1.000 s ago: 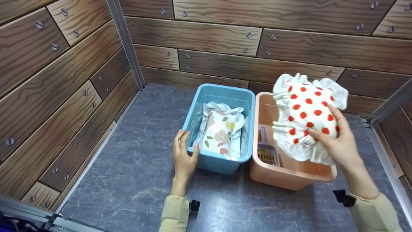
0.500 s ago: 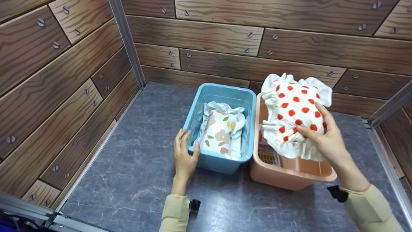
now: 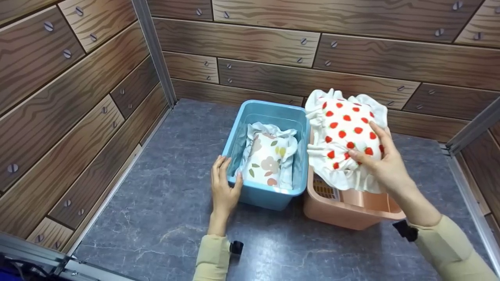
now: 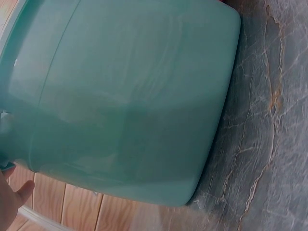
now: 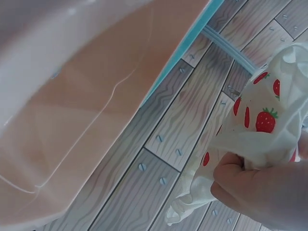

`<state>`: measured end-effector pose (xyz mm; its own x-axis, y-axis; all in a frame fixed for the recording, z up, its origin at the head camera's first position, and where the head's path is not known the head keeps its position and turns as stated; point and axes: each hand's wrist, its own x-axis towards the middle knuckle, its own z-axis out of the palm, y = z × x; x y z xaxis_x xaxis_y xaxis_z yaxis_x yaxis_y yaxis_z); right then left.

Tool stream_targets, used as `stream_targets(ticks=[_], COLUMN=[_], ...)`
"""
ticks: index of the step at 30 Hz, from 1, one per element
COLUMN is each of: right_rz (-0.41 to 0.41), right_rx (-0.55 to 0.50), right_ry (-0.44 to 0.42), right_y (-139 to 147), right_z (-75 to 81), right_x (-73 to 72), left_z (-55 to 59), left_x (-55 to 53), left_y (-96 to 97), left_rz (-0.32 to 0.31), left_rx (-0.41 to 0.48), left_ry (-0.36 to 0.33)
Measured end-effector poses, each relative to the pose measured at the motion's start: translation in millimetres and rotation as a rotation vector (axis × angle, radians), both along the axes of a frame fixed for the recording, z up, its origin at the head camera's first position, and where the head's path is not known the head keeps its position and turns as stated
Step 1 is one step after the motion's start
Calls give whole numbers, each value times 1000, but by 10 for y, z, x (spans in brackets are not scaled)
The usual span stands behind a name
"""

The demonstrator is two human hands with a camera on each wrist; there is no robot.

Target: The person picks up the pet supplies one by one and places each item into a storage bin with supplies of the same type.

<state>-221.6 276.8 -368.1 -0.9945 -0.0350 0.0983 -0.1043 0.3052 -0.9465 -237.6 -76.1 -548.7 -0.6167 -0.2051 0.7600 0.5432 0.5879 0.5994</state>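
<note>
In the head view, my right hand [image 3: 384,164] pinches a small white pillow [image 3: 343,121] with red strawberries and a ruffled edge. Thumb and fingers press into its right side, and it hangs tilted over the orange bin [image 3: 351,216], partly hiding it. My left hand [image 3: 225,191] holds the near left corner of the blue bin [image 3: 269,201], fingers on the left rim and thumb at the front rim. Inside that bin lies a floral pillow [image 3: 261,164] with a white ruffle. The right wrist view shows the strawberry pillow [image 5: 262,120] bunched in my hand [image 5: 260,187].
The two bins stand side by side on a dark marbled surface [image 3: 164,175]. A slatted plastic piece [image 3: 326,190] shows in the orange bin, partly covered. Wood-patterned walls [image 3: 254,43] with metal corner posts [image 3: 156,58] enclose the back and sides.
My right hand has carried the strawberry pillow leftward, from over the orange bin's right part to near the blue bin's right rim. My left hand and the blue bin have stayed put.
</note>
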Motion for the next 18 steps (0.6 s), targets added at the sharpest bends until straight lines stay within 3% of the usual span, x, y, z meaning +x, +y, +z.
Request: stream_targets(ticks=[6, 18], right_rz=[43, 71], right_rx=[-36, 6], right_ry=[67, -19], right_y=[-109, -280], right_z=[37, 148], right_x=[-58, -151], left_z=[-6, -2], left_x=[-2, 0], left_y=[-7, -5], left_rz=[0, 9], left_rx=[1, -6], left_ry=[-13, -2])
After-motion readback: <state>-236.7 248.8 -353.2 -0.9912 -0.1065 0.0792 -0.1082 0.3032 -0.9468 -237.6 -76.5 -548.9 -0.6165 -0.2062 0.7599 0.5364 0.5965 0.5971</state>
